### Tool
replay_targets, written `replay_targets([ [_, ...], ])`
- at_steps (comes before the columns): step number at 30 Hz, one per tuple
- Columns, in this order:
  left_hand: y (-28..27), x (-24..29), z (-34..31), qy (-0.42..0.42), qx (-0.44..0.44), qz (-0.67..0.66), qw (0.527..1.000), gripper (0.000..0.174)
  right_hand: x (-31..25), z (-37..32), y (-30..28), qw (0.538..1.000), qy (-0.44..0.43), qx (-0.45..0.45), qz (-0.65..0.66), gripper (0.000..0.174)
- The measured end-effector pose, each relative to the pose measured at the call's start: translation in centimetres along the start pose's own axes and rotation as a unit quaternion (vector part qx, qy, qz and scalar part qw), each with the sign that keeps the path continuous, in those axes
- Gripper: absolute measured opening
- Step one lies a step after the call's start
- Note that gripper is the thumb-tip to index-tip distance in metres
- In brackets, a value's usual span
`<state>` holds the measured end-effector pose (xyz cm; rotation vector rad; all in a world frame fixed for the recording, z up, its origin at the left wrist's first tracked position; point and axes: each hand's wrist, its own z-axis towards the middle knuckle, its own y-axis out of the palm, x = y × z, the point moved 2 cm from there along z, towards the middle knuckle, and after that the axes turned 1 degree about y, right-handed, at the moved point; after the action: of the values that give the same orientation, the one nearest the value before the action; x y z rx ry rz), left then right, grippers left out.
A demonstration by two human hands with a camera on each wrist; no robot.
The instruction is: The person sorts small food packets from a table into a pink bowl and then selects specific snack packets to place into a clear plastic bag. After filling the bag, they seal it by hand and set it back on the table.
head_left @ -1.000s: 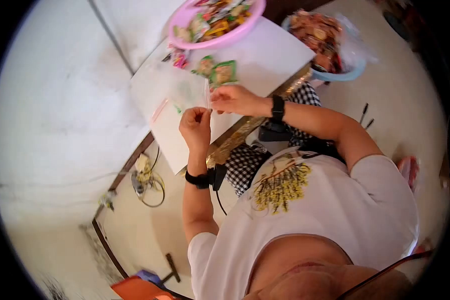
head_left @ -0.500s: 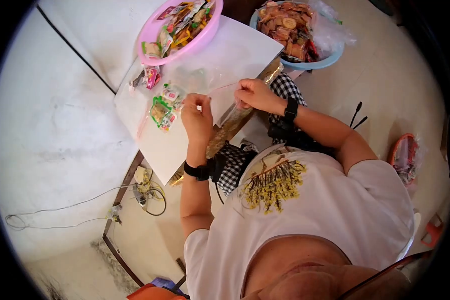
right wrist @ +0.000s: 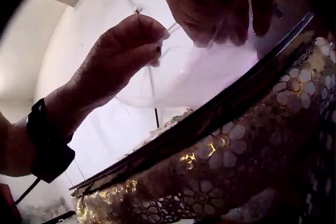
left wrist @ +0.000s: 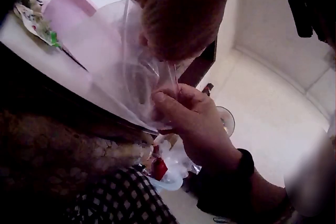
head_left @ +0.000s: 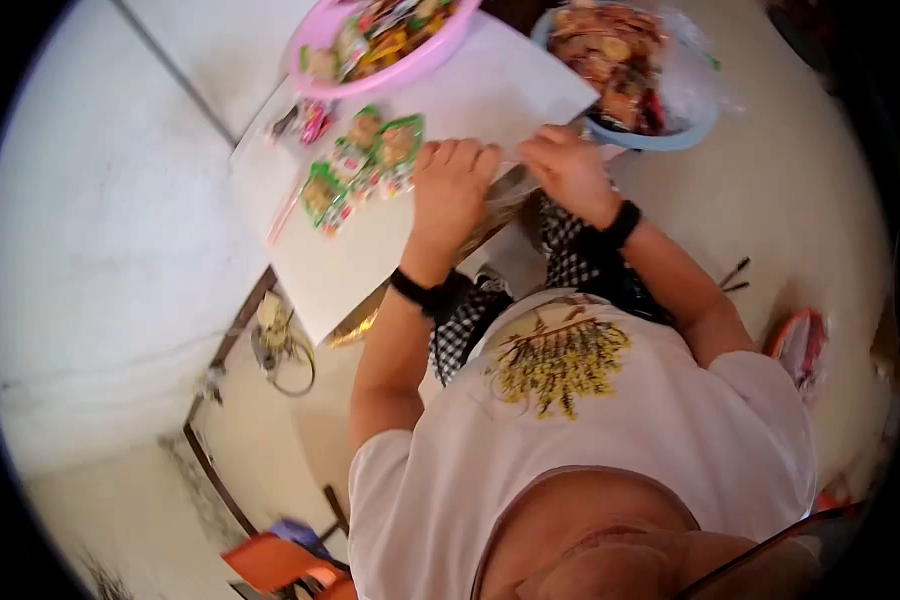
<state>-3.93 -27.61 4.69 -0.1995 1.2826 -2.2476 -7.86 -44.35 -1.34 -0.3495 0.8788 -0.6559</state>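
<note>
A clear plastic bag stretches between my two hands above the white tabletop. My left hand has its back turned up in the head view; in the right wrist view its thumb and fingertips pinch one side of the bag. My right hand grips the other side, thumb on top of the plastic in the left wrist view. Several green-edged snack packets lie on the tabletop just beyond my left hand. Beside them rests a pink-edged strip of clear plastic.
At the table's back stands a pink basin full of mixed packets. A blue basin with brown packets and loose plastic sits past the right corner. Gold patterned cloth hangs along the near edge. Cables lie on the floor.
My hands came apart with the bag stretched between them, then moved right, toward the table's edge. The green-edged packets show more fully now. The head view has shifted too.
</note>
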Motion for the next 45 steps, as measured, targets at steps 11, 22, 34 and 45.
replay_targets([
  [11, -1.4, -12.2, -12.1, -0.384, 0.041, 0.079, 0.919, 0.045, 0.3, 0.1, 1.9, 0.994, 0.001, -0.078, -0.077, 0.018],
  [22, -1.1, -17.5, -16.7, -0.672, -0.047, 0.012, 0.739, 0.048, -1.8, 0.4, 3.4, 0.994, -0.003, -0.107, -0.039, 0.006],
  [34, -5.8, -11.4, -17.7, -0.636, 0.199, -0.403, 0.627, 0.017, -1.9, 0.7, 1.8, 0.998, -0.004, -0.037, -0.048, 0.005],
  [45, -1.1, -0.7, -12.8, -0.554, -0.029, -0.734, 0.392, 0.018, -3.2, 0.9, 1.1, 0.999, -0.005, -0.033, -0.028, 0.007],
])
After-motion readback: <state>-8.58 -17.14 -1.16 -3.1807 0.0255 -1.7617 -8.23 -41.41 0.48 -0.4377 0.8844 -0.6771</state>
